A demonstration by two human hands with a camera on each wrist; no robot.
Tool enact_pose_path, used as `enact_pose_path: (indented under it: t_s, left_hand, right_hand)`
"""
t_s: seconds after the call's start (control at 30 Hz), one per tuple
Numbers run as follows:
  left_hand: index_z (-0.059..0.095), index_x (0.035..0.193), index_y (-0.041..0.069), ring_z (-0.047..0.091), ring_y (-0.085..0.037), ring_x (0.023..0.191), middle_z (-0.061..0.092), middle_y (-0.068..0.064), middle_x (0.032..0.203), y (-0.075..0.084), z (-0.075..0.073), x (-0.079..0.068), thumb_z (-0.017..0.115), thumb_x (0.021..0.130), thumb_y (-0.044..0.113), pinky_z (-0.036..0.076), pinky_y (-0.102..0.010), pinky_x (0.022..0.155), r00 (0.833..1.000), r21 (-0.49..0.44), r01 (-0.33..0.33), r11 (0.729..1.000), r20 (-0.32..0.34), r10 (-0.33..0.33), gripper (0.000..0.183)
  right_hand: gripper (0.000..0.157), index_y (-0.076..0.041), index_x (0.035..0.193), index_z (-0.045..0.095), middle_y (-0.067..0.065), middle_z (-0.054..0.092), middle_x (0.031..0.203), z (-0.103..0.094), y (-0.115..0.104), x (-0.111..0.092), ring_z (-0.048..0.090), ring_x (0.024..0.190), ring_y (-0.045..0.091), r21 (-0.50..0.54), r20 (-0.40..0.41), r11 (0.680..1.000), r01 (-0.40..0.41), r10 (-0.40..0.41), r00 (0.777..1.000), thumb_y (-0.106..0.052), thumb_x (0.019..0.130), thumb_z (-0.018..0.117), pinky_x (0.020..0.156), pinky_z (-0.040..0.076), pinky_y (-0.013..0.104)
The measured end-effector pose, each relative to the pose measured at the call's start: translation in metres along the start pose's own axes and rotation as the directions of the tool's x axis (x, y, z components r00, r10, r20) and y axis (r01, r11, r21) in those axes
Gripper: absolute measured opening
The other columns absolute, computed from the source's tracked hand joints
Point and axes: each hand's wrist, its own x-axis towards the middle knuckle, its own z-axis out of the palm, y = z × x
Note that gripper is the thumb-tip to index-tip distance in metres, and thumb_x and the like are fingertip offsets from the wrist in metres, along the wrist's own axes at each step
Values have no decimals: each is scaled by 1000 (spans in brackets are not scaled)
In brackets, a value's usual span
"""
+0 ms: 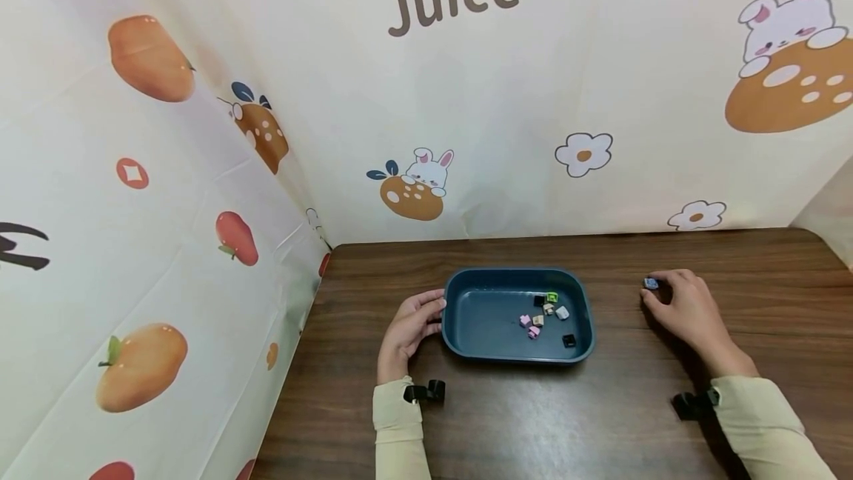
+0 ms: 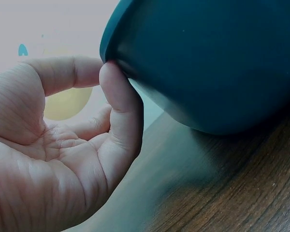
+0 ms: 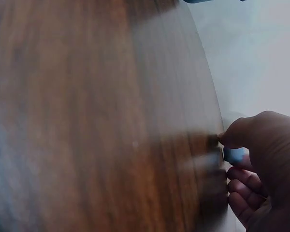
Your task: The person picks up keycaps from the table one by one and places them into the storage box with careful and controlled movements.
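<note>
A dark blue rectangular tray (image 1: 453,350) sits on the table in the head view. My left hand (image 1: 406,328) grips its left end at the rim. In the left wrist view, the thumb and a curled finger of this left hand (image 2: 77,159) meet at the tray's edge (image 2: 208,63). To the right of the tray, my right hand (image 1: 689,313) holds a small blue building block (image 1: 650,284) between thumb and index finger, down at the tabletop. The block (image 3: 233,155) is partly covered by the fingers of the right hand (image 3: 268,164) in the right wrist view.
Inside the tray, toward its right side, lie several small blocks: pink (image 1: 524,321), green (image 1: 552,298), white (image 1: 563,312), tan (image 1: 537,321) and black (image 1: 569,341). The brown wooden table (image 1: 520,421) meets a printed wall covering (image 1: 506,198) behind and at left.
</note>
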Motion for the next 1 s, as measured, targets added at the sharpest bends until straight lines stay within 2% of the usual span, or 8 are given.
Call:
enact_pose_path:
  t_s: [0.53, 0.8, 1.0]
  left_hand:
    - [55, 145, -7, 67, -7, 89, 70, 5, 100, 0, 1, -1, 62, 106, 15, 59, -23, 74, 1000, 11, 9, 1000, 19, -9, 45]
    - [56, 143, -7, 68, -7, 87, 72, 3, 100, 0, -1, 1, 63, 105, 16, 59, -22, 72, 1000, 3, -13, 1000, 1, 13, 44]
    - [56, 144, -6, 68, -7, 88, 71, 4, 100, 0, 0, 1, 62, 105, 14, 59, -22, 72, 1000, 1, 3, 1000, -3, -3, 44]
  right_hand:
    - [30, 13, 113, 69, 38, 59, 120, 0, 5, -4, 52, 110, 57, -2, -12, 1000, -9, 9, 1000, -9, 92, 73, 91, 40, 68]
    - [31, 13, 113, 69, 38, 58, 120, 0, 1, 0, 52, 110, 57, 1, -5, 1000, -15, 15, 1000, -11, 94, 73, 91, 40, 68]
    - [30, 15, 110, 69, 39, 59, 117, -2, 1, 0, 53, 108, 56, -5, -6, 1000, -16, 16, 1000, -10, 93, 74, 90, 41, 68]
